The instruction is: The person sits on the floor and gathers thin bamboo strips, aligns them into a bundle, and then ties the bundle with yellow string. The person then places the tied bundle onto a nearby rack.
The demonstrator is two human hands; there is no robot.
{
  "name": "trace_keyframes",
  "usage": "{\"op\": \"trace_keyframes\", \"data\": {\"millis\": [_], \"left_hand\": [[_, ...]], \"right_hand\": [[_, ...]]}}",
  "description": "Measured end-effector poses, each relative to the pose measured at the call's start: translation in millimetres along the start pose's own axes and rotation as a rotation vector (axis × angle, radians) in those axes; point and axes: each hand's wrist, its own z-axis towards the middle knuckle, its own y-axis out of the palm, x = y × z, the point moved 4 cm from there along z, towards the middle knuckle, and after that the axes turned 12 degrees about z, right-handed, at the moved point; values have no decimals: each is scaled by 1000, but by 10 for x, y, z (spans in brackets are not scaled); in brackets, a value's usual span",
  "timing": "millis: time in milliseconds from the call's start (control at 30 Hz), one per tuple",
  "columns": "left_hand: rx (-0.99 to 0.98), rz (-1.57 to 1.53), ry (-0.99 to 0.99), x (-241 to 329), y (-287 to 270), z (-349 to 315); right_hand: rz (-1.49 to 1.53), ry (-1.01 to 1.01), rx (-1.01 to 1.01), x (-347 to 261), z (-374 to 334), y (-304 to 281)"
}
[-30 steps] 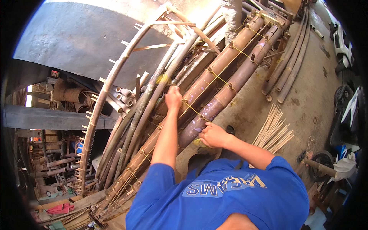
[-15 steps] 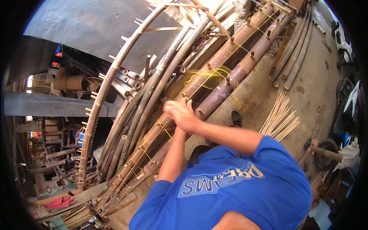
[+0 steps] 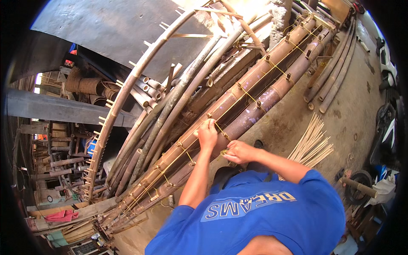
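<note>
Two long bamboo poles lie side by side, the left pole [image 3: 227,102] and the right pole [image 3: 255,111], both set with short wooden pegs. Yellow cord [image 3: 276,66] runs zigzag from peg to peg across the gap between them. Over the left pole, beside a peg, my left hand [image 3: 207,135] is closed with its fingertips pinched on the cord. My right hand [image 3: 239,151] is a fist at the near side of the right pole, gripping the yellow cord; a small loop of it shows by the fingers.
A curved bamboo piece with pegs [image 3: 111,117] arches at the left, near stacked bamboo poles [image 3: 170,102]. Thin sticks [image 3: 311,142] lie bundled on the floor at my right. More long poles [image 3: 338,63] rest farther right, and a dark wheel [image 3: 360,187] stands near the right edge.
My hands were together over the left pole and are now apart. The right hand has come back toward me and right with the cord. The view has shifted slightly.
</note>
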Motion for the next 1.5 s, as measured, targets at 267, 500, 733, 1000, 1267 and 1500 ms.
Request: {"op": "trace_keyframes", "data": {"millis": [267, 500, 733, 1000, 1267, 1500], "left_hand": [[199, 177, 157, -528, 24, 1193], [-135, 189, -50, -929, -562, 781], [-158, 47, 95, -1640, -1118, -774], [-138, 116, 13, -1393, -950, -821], [19, 234, -14, -1601, -1024, -839], [-15, -437, -125, -1141, -1331, 10]], "right_hand": [[-349, 110, -108, -82, 163, 287], [814, 483, -136, -75, 241, 1536], [1630, -17, 1017, -698, 1291, 1553], [-895, 490, 159, -164, 2231, 768], [66, 259, -244, -889, 939, 1488], [-74, 212, 13, -420, 607, 1813]]}}
